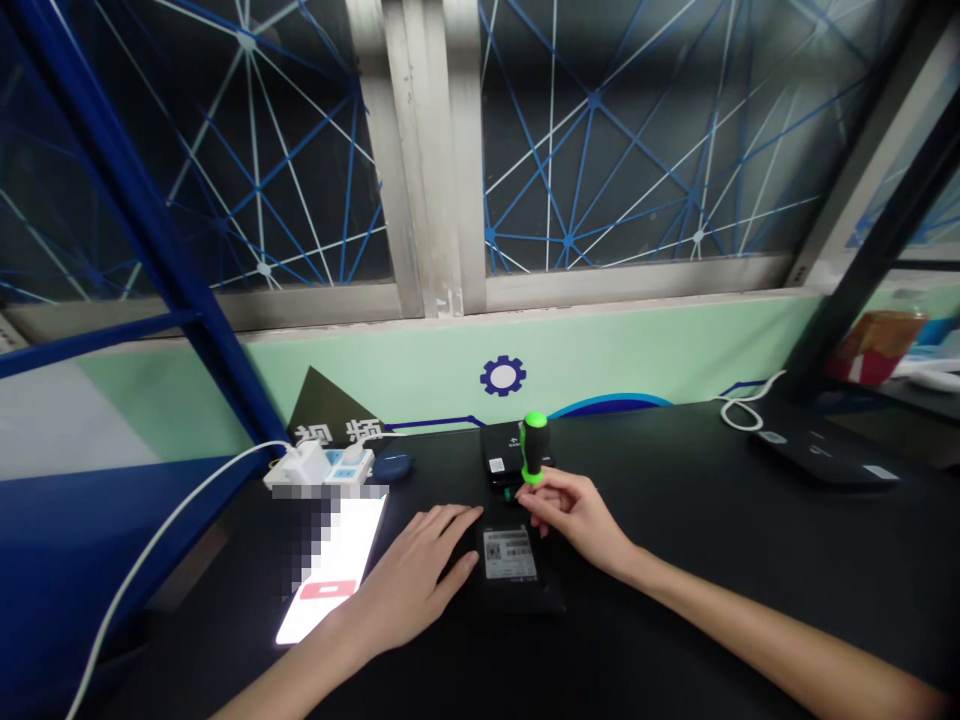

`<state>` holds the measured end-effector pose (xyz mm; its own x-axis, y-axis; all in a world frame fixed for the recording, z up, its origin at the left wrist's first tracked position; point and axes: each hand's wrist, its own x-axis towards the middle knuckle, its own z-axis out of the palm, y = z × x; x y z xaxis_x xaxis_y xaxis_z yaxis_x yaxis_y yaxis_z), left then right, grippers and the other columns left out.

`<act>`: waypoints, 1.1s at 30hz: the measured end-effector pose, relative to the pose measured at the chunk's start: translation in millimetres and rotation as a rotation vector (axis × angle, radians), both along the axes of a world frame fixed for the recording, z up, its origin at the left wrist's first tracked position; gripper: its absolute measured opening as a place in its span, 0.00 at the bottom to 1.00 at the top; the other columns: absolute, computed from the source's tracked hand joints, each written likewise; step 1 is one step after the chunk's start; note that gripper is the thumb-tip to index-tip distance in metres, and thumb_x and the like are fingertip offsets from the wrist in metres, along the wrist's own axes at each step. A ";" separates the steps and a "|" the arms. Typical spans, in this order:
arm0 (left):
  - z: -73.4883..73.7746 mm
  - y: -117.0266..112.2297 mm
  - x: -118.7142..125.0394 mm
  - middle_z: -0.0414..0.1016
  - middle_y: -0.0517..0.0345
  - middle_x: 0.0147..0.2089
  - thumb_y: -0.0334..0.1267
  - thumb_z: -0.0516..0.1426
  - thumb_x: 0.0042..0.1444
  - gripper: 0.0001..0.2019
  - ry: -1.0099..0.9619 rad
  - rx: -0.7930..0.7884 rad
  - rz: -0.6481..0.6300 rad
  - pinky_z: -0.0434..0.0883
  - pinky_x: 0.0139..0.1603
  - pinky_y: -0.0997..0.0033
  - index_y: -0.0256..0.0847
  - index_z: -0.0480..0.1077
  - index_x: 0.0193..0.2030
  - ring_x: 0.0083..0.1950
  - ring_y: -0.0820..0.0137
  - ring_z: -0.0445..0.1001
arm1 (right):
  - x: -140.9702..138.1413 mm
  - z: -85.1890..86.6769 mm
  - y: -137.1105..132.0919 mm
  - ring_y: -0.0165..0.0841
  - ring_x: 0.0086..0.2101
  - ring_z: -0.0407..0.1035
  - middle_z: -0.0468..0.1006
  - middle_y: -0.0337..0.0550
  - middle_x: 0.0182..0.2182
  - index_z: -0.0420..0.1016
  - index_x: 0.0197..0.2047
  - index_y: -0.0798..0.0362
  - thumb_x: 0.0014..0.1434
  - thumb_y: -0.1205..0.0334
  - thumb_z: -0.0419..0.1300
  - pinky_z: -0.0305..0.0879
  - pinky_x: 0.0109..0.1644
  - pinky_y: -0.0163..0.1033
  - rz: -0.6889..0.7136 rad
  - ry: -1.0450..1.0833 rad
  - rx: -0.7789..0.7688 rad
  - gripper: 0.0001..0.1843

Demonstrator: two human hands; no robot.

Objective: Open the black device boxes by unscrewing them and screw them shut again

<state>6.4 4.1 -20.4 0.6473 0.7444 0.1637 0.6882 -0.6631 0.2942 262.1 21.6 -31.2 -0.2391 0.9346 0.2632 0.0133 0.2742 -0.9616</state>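
A flat black device [517, 580] with a white label lies on the black table [712, 540]. My left hand [416, 580] rests flat beside and partly on its left edge, fingers stretched out. My right hand [574, 512] pinches a screwdriver with a black and green handle [534, 447], held upright with its tip down at the device's far edge. A second small black box [499, 455] sits just behind the screwdriver.
A lit phone [334, 575] lies left of my left hand. Behind it are a white power strip [322, 468] with a white cable [150, 560] and a dark blue oval object [392, 465]. A black flat device [821, 450] sits far right.
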 end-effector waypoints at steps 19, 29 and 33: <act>-2.4 0.5 -1.5 0.64 0.54 0.66 0.48 0.44 0.72 0.23 -0.026 0.038 -0.023 0.61 0.65 0.50 0.51 0.51 0.71 0.65 0.59 0.64 | -2.7 1.6 1.8 0.28 0.23 0.67 0.73 0.36 0.22 0.72 0.31 0.54 0.50 0.55 0.72 0.67 0.25 0.32 -0.067 0.112 -0.017 0.16; -2.3 0.2 -0.5 0.63 0.54 0.67 0.48 0.45 0.72 0.22 -0.037 0.042 -0.025 0.61 0.66 0.50 0.51 0.53 0.70 0.65 0.58 0.64 | 2.2 5.7 -4.0 0.29 0.28 0.70 0.81 0.47 0.34 0.78 0.38 0.55 0.62 0.54 0.62 0.70 0.31 0.34 -0.015 0.018 0.099 0.12; -0.6 -0.2 -0.5 0.60 0.55 0.69 0.48 0.44 0.72 0.23 -0.027 0.010 -0.019 0.59 0.67 0.49 0.52 0.51 0.71 0.67 0.59 0.62 | 4.0 8.1 -4.0 0.29 0.29 0.70 0.79 0.46 0.34 0.77 0.40 0.54 0.64 0.55 0.61 0.69 0.32 0.35 -0.010 0.039 0.125 0.11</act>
<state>5.9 4.0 -21.0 0.6561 0.7307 0.1888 0.6676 -0.6786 0.3063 266.1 17.7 -23.1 -0.2174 0.8962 0.3867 -0.0204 0.3919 -0.9198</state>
